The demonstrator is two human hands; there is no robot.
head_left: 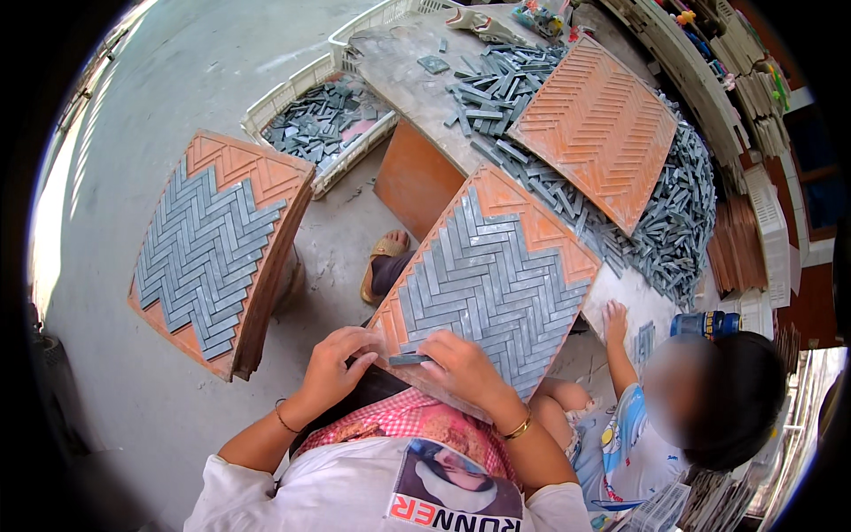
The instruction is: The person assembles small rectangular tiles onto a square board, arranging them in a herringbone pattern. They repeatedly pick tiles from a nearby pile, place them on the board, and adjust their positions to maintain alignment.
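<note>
On my lap lies an orange tray [532, 217] with raised herringbone ridges, mostly filled with narrow grey stone strips [487, 275]. The grooves at its far corner are bare, and a few near the left corner too. My right hand [461, 365] pinches a single grey strip [408, 360] just above the tray's near end. Beside that strip, my left hand [344, 362] is closed at the tray's near left corner, thumb and fingertips together; whether anything is between them is hidden.
Left stands a stack of trays [266, 293], the top one largely filled. A white crate [332, 168] of strips stands beyond. At the right, an unfilled orange tray [603, 124] rests on a heap of loose strips [678, 213]. A child [638, 426] sits close by, one hand on the table.
</note>
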